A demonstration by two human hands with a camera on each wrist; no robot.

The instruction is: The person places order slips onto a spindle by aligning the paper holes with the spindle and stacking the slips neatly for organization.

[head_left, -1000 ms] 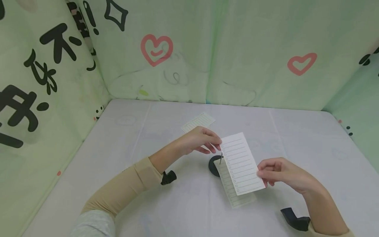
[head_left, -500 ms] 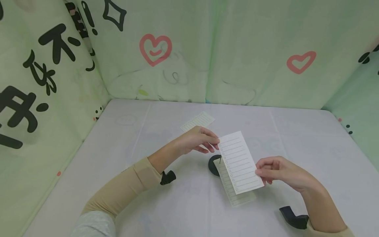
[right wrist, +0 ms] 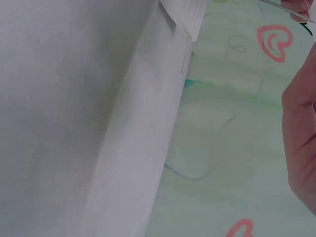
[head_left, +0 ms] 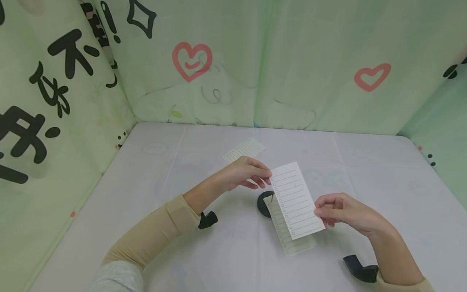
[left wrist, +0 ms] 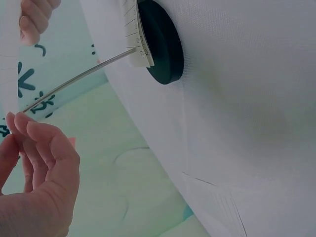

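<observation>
A white lined checklist sheet [head_left: 294, 202] is stretched between my two hands, tilted in the head view. My left hand [head_left: 248, 172] pinches its upper left corner between thumb and fingers. My right hand [head_left: 343, 211] pinches its lower right edge. Below it stands a paper spike with a round black base [left wrist: 168, 44]. Its thin metal rod [left wrist: 81, 76] rises to the left fingertips [left wrist: 22, 121], at the held sheet's corner. Other checklist paper [head_left: 286, 239] is threaded on the rod down at the base, partly hidden by the held sheet.
Another pale lined sheet [head_left: 251, 147] lies on the white-covered table [head_left: 204, 259] behind my left hand. Green printed curtains [head_left: 313, 48] enclose the back and sides. A black wrist mount [head_left: 361, 268] sits by the right sleeve, another [head_left: 208, 220] by the left.
Both hands and the held sheet have shifted very slightly left in the head view since a second ago; the grip looks the same.
</observation>
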